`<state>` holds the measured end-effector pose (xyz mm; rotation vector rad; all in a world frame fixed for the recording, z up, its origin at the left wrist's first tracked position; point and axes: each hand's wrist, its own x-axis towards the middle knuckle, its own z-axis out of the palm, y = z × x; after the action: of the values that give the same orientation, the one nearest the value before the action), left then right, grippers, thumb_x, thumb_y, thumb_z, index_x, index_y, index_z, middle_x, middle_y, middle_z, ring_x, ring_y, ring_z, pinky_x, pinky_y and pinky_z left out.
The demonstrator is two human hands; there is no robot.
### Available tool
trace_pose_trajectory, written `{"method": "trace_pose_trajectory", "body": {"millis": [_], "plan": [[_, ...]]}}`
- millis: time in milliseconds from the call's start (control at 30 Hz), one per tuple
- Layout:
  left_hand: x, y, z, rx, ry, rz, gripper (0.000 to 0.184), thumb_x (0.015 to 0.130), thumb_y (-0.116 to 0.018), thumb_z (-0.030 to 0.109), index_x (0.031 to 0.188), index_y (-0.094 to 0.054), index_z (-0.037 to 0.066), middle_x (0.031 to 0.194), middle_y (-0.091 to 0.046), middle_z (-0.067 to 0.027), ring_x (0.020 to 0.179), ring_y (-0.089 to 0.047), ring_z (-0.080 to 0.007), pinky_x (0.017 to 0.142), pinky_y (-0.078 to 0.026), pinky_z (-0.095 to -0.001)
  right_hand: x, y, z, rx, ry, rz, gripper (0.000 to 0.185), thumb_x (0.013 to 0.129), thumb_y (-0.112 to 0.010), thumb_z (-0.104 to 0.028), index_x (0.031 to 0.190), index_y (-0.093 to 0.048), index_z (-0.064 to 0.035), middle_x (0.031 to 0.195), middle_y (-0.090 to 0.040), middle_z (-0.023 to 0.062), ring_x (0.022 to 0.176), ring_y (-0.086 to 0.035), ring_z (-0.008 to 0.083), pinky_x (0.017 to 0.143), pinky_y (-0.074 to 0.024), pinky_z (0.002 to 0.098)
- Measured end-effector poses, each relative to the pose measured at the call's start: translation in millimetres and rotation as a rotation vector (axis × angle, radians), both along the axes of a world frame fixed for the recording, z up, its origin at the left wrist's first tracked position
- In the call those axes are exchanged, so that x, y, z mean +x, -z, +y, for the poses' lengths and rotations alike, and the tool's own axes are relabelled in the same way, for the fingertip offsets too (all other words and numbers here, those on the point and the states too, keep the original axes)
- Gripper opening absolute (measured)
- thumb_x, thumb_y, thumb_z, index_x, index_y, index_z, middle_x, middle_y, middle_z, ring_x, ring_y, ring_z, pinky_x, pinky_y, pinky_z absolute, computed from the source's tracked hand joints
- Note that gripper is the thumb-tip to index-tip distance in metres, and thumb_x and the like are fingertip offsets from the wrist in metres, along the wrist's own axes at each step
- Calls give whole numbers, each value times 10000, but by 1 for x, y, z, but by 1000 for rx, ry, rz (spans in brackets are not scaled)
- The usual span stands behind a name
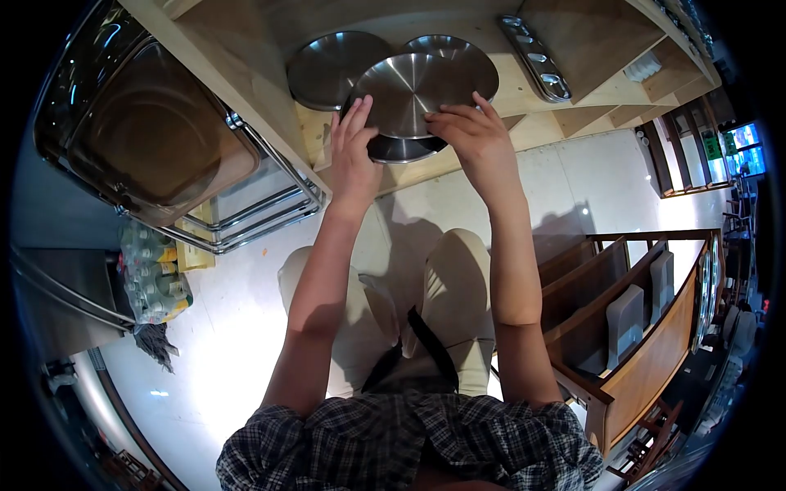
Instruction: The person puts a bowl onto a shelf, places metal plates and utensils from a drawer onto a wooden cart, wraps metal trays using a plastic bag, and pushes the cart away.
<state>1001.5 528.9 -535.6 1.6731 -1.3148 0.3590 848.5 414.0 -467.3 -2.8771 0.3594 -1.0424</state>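
Observation:
A round, brushed-steel plate (405, 86) sits at the front of a wooden shelf, between my two hands. My left hand (355, 155) holds its left edge, fingers pointing up along the rim. On the right edge, the fingers of my right hand (475, 135) rest over the rim with the thumb side turned inward. Beneath it shows part of another round metal piece (405, 150). Two similar steel plates lie behind, one at the left (337, 67) and one at the right (458, 59), partly covered.
A long metal tray with oval openings (536, 61) lies to the right on the shelf (536, 131). At the left stand a folding chair (155, 123) and packed bottles (151, 274). A wooden rack with dividers (647, 360) is at the right.

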Motion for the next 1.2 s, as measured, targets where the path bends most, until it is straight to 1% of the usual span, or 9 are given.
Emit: {"method": "trace_pose_trajectory", "body": {"millis": [100, 167, 333, 633, 733, 800, 867, 967, 1200], "plan": [[-2, -3, -2, -11, -9, 21, 369, 684, -596, -96, 1006, -566, 83, 1313, -466, -70, 1238, -414, -271, 1064, -264, -507, -1, -1, 0, 53, -49, 55, 184, 728, -570, -88, 887, -655, -126, 973, -658, -27, 1029, -573, 161, 1012, -355, 426], [0, 1, 0, 48, -28, -130, 318, 693, -617, -65, 967, -593, 96, 1229, -524, -45, 1198, -446, -258, 1061, -263, -520, -2, 1, 1, 146, -103, 67, 198, 732, -590, -53, 908, -659, -113, 992, -658, -16, 1040, -571, 181, 1023, -341, 433], [3, 9, -1, -35, -7, -182, 211, 691, -645, 9, 881, -627, 97, 1096, -584, -10, 1124, -491, -233, 1040, -277, -555, -6, 8, -3, 407, -200, 93, 238, 747, -623, -2, 957, -666, -106, 1033, -654, -2, 1069, -559, 207, 1054, -299, 446], [6, 8, -1, -88, 4, -203, 117, 704, -645, 44, 815, -636, 80, 961, -624, 19, 1022, -539, -211, 1009, -314, -570, -11, -4, -10, 594, -267, 141, 223, 766, -642, -53, 983, -658, -102, 1052, -636, 58, 1063, -559, 237, 1018, -346, 408], [5, 8, 2, -116, -11, -197, 95, 700, -656, 48, 789, -638, 74, 941, -628, 21, 1009, -542, -213, 997, -324, -576, -11, -6, -14, 671, -206, -21, 250, 760, -633, -21, 1005, -642, -70, 1089, -620, 87, 1088, -546, 264, 984, -382, 384], [5, 10, 5, -128, -26, -192, 86, 699, -661, 47, 778, -638, 70, 934, -630, 21, 1005, -542, -215, 991, -327, -580, -1, 15, -33, 458, 21, -384, 293, 741, -626, 1, 1030, -623, -42, 1119, -603, 112, 1122, -524, 284, 960, -407, 366], [7, 13, 9, -118, -84, -214, 107, 705, -666, 38, 800, -631, 70, 949, -625, 16, 1002, -541, -223, 988, -324, -585, 2, 37, -45, 419, 73, -362, 405, 721, -629, -8, 1119, -579, -62, 1191, -559, 115, 1177, -475, 301, 990, -373, 408], [7, 14, 13, -150, -122, -200, 130, 711, -665, 24, 821, -616, 72, 963, -617, 8, 1001, -540, -233, 991, -320, -582, 10, 53, -38, 76, 256, 5, 610, 668, -730, -154, 1232, -497, -166, 1260, -499, 71, 1247, -391, 287, 1031, -268, 514], [10, 15, 20, -150, -134, -201, 152, 708, -666, 16, 837, -605, 72, 961, -613, -1, 1002, -539, -236, 991, -324, -572, 25, 67, -47, -6, 402, 102, 667, 607, -769, -217, 1221, -507, -199, 1247, -513, 38, 1221, -418, 261, 1032, -272, 504]]}}
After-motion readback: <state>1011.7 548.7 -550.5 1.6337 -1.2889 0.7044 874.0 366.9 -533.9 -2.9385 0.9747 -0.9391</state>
